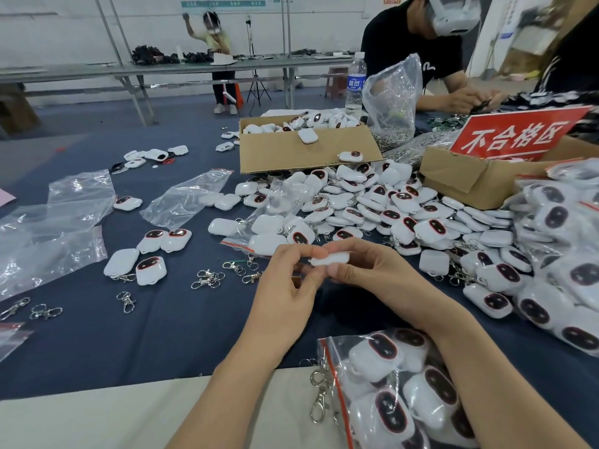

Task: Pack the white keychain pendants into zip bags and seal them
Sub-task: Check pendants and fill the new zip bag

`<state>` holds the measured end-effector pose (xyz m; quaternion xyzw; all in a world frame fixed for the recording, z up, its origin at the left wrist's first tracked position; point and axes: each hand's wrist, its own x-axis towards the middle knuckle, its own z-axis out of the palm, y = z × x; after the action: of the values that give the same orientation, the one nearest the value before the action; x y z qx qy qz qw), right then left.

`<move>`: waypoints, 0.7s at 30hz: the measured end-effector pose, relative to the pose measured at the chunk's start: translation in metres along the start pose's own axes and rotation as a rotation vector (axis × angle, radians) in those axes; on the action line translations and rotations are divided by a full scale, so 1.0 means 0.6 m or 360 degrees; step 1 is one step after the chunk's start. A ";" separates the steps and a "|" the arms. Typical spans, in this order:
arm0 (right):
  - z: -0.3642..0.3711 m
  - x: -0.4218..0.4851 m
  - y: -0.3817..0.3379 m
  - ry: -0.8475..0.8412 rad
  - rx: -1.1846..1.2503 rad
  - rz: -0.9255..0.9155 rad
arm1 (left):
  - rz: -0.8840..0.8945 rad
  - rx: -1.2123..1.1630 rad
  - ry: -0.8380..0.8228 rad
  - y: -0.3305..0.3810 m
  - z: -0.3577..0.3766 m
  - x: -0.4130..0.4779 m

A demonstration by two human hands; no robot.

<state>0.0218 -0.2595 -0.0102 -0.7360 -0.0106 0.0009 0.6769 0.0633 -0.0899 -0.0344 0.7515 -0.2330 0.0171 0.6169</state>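
A white keychain pendant (330, 258) is held edge-on above the dark blue tablecloth between both hands. My left hand (291, 280) pinches its left end with thumb and forefinger. My right hand (363, 267) grips its right side with curled fingers. A zip bag (389, 390) with a red strip, holding several pendants, lies under my right forearm near the table's front edge. A big heap of loose pendants (372, 209) covers the table beyond my hands.
Empty clear zip bags (64, 228) lie at left, loose metal clasps (207, 278) in front of them. A cardboard box (308, 144) of pendants stands behind the heap, a second box with a red sign (515, 134) at right. Filled bags (564, 254) pile at far right. A person works opposite.
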 end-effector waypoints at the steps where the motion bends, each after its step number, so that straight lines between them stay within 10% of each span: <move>1: -0.001 0.000 0.001 -0.0006 -0.0002 0.0006 | -0.0001 0.0011 0.0002 -0.001 0.000 0.000; 21: -0.001 0.007 0.007 -0.0035 0.0306 0.0035 | -0.0030 0.0131 0.0001 -0.005 -0.001 0.005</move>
<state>0.0258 -0.2606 -0.0144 -0.6677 -0.0097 0.0173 0.7442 0.0672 -0.0896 -0.0362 0.7784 -0.2248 0.0210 0.5858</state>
